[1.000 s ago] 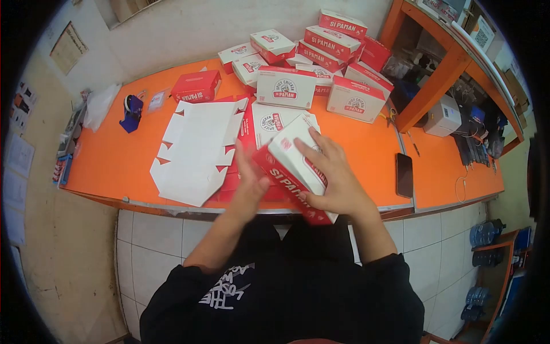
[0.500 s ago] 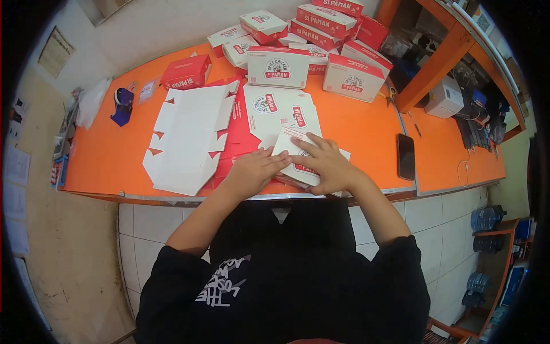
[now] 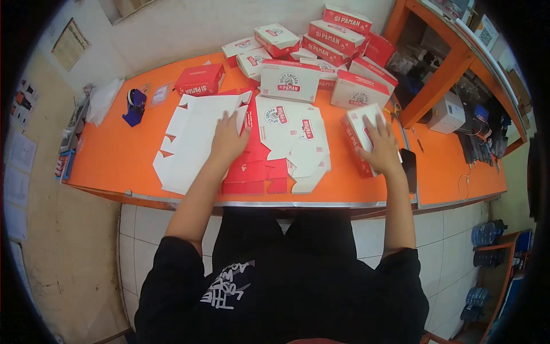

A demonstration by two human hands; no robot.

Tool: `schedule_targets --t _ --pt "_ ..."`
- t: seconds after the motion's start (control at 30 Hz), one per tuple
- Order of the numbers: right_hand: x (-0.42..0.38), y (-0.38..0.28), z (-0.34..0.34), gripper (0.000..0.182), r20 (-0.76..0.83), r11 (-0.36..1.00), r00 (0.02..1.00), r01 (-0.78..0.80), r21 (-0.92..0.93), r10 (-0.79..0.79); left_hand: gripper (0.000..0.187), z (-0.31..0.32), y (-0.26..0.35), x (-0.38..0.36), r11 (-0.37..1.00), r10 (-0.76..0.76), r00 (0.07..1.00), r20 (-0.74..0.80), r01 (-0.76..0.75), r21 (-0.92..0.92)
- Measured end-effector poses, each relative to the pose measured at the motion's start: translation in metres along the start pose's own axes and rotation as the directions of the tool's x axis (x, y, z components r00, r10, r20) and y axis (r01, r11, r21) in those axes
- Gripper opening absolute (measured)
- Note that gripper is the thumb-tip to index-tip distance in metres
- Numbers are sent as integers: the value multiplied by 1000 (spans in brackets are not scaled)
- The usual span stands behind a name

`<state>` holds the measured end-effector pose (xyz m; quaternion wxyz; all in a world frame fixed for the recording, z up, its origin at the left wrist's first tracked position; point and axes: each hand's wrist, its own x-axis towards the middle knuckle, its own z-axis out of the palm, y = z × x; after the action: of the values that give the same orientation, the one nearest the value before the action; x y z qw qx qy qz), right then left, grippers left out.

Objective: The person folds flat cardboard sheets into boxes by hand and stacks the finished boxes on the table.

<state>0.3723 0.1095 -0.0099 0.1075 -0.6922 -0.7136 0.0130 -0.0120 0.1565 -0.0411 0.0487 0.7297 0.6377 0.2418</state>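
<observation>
My left hand [image 3: 230,139] lies flat with its fingers apart over the right side of an unfolded white box blank [image 3: 195,143], printed side hidden. My right hand [image 3: 382,148] grips a folded red-and-white chicken box [image 3: 358,140] near the table's right side, thumb on its left side and fingers across the top. Between my hands lie other flat blanks: a red one [image 3: 258,175] and white ones with a printed logo [image 3: 295,135].
Folded boxes [image 3: 290,81] are piled at the back of the orange table [image 3: 103,163]. A single red box [image 3: 199,79] and a blue tape dispenser [image 3: 136,107] stand at the left. A phone [image 3: 409,166] lies just right of my right hand; scissors [image 3: 396,110] are behind it.
My right hand has carried the folded box from the front middle to the right. My left hand has left that box and moved left onto the white blank.
</observation>
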Motion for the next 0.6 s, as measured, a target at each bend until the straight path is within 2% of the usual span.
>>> schedule_targets --t 0.03,0.07,0.13,0.17,0.27,0.37,0.43,0.47,0.5,0.53,0.57,0.6 --pt "4 8 4 79 76 995 993 -88 -46 92 57 16 -9 10 984 -170 983 72 165 66" --pt "1 7 2 79 104 995 991 -82 -60 88 57 21 -12 23 938 -333 935 123 316 139" --pt "-12 -2 -2 77 142 994 987 -65 -90 78 54 9 -6 30 934 -341 912 226 301 193" --pt "-14 -6 -6 77 112 999 993 -45 -28 48 52 5 -4 32 929 -354 891 285 299 220" --pt "-26 -24 -10 73 77 990 997 21 141 -32 42 -21 -20 36 979 -195 891 411 202 27" --pt "-22 -35 0 61 -82 943 979 202 266 -187 34 -45 -40 35 858 -291 847 445 437 -270" --pt "-18 -58 -12 53 -180 847 930 367 384 -321 32 -65 -52 33 817 -333 927 171 375 -439" --pt "-18 -74 -21 50 -238 782 895 445 436 -376 33 -81 -52 24 590 -321 940 116 295 -752" --pt "-19 -91 -33 47 -268 642 858 508 574 -439 35 -118 -30 6 280 -325 944 63 159 -947" --pt "-22 -109 -46 44 -301 474 815 544 692 -495 37 -147 -8 -12 157 -296 955 3 52 -986" --pt "-26 -128 -62 44 -373 393 720 654 647 -585 39 -167 16 -31 27 -281 958 -60 -54 -998" --pt "-28 -149 -73 44 -437 297 608 749 592 -662 38 -175 40 -47 -7 -271 958 -89 -94 -996"
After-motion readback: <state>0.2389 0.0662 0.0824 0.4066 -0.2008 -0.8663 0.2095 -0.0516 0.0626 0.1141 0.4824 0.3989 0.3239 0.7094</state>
